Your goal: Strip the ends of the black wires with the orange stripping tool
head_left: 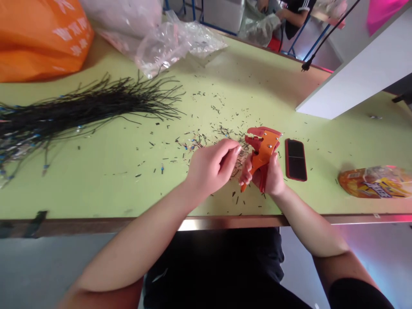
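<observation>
My right hand is wrapped round the handles of an orange and red wire stripper, whose jaws point up and to the left. Just left of those jaws, my left hand is closed, thumb against the fingers in a pinch. Whatever sits in that pinch is too small or hidden to make out. Under and around both hands lie many short black offcuts, some with blue or coppery bits. Over on the left rests a thick bundle of black wires, its loose ends fanned toward the middle.
A red-edged phone lies right of my right hand, with a bottle of orange drink on its side farther right. Clear plastic bags and an orange bag are at the back left. A white panel stands at right; another person is beyond the table.
</observation>
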A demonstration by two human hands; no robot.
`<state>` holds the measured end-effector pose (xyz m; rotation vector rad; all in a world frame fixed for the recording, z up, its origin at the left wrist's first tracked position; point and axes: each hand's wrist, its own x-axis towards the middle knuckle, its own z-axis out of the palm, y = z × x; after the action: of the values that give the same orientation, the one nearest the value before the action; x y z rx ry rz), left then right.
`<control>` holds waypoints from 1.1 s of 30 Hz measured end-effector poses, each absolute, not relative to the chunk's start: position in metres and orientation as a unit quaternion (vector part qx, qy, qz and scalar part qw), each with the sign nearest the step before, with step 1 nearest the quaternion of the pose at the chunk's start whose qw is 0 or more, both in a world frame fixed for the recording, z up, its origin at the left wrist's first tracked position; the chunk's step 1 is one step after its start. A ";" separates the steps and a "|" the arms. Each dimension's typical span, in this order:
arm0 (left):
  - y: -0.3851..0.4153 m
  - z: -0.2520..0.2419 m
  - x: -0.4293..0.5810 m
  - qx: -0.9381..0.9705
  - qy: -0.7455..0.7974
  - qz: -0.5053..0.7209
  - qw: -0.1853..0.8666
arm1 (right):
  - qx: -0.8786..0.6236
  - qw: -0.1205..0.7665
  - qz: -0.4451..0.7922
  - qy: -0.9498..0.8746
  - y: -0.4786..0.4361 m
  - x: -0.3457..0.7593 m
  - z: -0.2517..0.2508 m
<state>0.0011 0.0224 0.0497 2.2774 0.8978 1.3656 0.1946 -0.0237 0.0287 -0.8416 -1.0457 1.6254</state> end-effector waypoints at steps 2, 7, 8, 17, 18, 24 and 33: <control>0.026 0.050 -0.001 0.789 0.334 0.477 0.197 | -0.319 0.481 0.696 -0.428 -0.025 0.198 0.030; 0.030 0.049 -0.002 0.790 0.336 0.456 0.233 | -0.273 0.461 0.726 -0.430 -0.028 0.199 0.026; 0.029 0.049 -0.002 0.793 0.334 0.452 0.236 | -0.267 0.462 0.729 -0.429 -0.029 0.199 0.025; 0.035 0.047 -0.005 0.821 0.358 0.392 0.210 | -0.258 0.398 0.772 -0.423 -0.031 0.207 0.018; 0.037 0.046 -0.006 0.824 0.363 0.381 0.209 | -0.257 0.388 0.776 -0.426 -0.032 0.207 0.017; 0.043 0.045 -0.010 0.835 0.348 0.356 0.233 | -0.262 0.374 0.790 -0.409 -0.030 0.207 0.018; 0.045 0.057 -0.017 0.858 0.334 0.329 0.209 | -0.252 0.382 0.792 -0.404 -0.027 0.210 0.015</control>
<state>-0.0172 0.0450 0.0565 2.3872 0.9286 0.9150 0.2101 -0.0274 0.0147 -0.6419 -1.0297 2.0213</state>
